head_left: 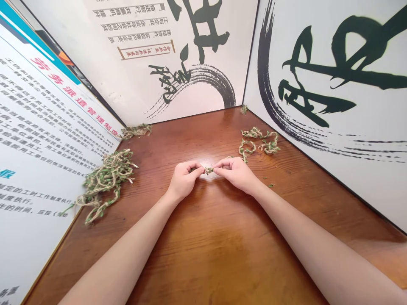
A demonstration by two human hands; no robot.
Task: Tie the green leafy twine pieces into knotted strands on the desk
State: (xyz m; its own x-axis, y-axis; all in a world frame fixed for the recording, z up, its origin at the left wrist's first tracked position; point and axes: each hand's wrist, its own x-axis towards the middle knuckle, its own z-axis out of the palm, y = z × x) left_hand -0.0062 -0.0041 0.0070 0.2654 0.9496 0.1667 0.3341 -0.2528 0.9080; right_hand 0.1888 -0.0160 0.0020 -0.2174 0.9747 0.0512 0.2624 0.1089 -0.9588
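Between my two hands is a short piece of tan twine with green leaf bits, held just above the table's middle. My left hand pinches its left end between thumb and fingertips. At the other end, my right hand grips it the same way. Most of the piece is covered by the fingers, so its full length is hidden. Beyond my right hand lies a loose, looped length of the same leafy twine on the wood.
A larger tangled heap of leafy twine lies at the left table edge. Behind it rests a smaller bunch, and a tuft sits in the far corner. Printed panels wall in the brown wooden table. Green scraps lie to the right.
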